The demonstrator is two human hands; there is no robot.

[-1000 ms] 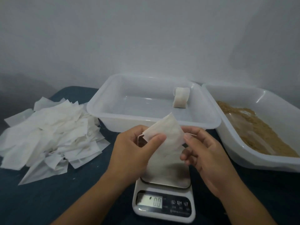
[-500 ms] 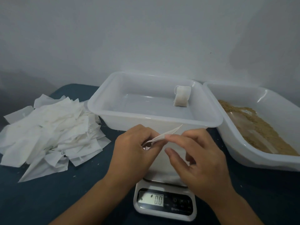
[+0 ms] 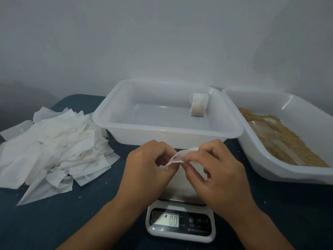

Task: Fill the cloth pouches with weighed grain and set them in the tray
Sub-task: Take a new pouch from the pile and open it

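Both grips, left hand (image 3: 149, 163) and right hand (image 3: 214, 170), pinch one pouch (image 3: 180, 156) above the scale (image 3: 181, 222), tray (image 3: 167, 130) just behind.

A dark blue tabletop (image 3: 54, 222) meets a plain pale wall (image 3: 162, 42) behind.

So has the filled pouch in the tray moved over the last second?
No. The filled pouch leans against the tray's far right wall exactly as before; only the camera shifted slightly.
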